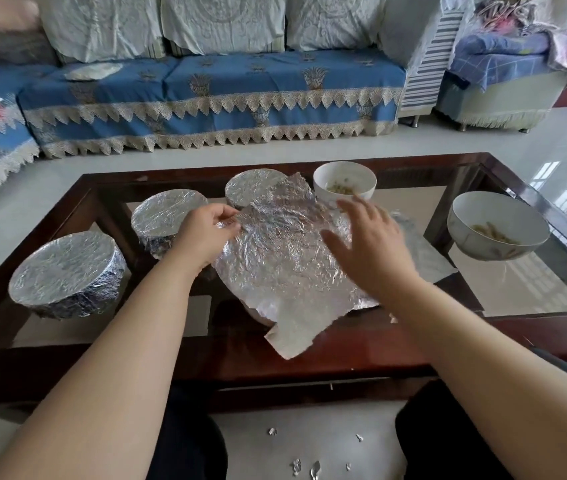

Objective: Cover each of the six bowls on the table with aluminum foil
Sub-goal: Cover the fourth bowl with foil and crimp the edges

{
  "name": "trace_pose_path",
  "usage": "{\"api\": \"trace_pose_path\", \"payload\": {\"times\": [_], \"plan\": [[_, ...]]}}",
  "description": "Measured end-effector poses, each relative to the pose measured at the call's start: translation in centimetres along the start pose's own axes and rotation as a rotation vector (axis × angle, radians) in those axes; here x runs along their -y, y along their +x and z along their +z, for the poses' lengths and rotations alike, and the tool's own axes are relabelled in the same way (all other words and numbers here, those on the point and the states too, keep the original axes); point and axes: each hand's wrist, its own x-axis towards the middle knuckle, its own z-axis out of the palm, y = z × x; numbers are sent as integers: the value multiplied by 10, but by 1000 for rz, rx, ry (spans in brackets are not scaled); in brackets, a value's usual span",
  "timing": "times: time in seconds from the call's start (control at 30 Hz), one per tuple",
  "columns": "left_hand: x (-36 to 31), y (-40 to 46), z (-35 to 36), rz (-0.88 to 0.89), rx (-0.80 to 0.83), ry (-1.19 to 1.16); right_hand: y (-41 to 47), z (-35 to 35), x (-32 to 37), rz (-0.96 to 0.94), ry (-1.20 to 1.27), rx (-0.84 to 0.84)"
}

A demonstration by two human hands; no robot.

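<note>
At the frame's centre a crinkled, shiny silver foil sheet (285, 258) drapes a bowl, its left edge pinched by the left hand (207, 230), while the right hand (368, 244) hovers with fingers spread.

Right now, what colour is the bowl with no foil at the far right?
White, seen in the head view: the uncovered bowl is white inside.

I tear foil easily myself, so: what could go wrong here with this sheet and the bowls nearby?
1. The foil sheet is crinkled with ragged edges, and the left hand pinches only one edge; pulling may tear it.
2. The right hand hovers open just in front of the far open bowl; a sweep might knock it.
3. The sheet's near corner hangs over the table edge, so it may sit off-centre.
</note>
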Motion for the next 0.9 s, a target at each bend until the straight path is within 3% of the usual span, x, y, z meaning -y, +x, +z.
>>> {"api": "trace_pose_path", "payload": {"times": [0.1, 0.2, 0.3, 0.4, 0.53, 0.77, 0.83, 0.9], "plan": [[2, 6, -1, 45, -47, -14, 20, -1, -22, 368, 356, 232], [-4, 2, 5, 137, -159, 160, 25, 5, -24, 456, 458, 278], [-19, -19, 16, 285, -173, 462, 20, 9, -17, 437, 535, 236], [-27, -43, 25, 232, 76, 600, 11, 9, -12, 398, 555, 222], [-21, -53, 26, 87, 310, 712, -5, 3, 0, 304, 535, 391], [-4, -65, 30, 106, 368, 860, -30, -19, 7, 103, 563, 784], [-1, -64, 31, 138, 365, 841, -25, -19, 5, 120, 519, 674], [1, -62, 32, 164, 377, 795, -14, -14, -1, 154, 369, 460]]}}
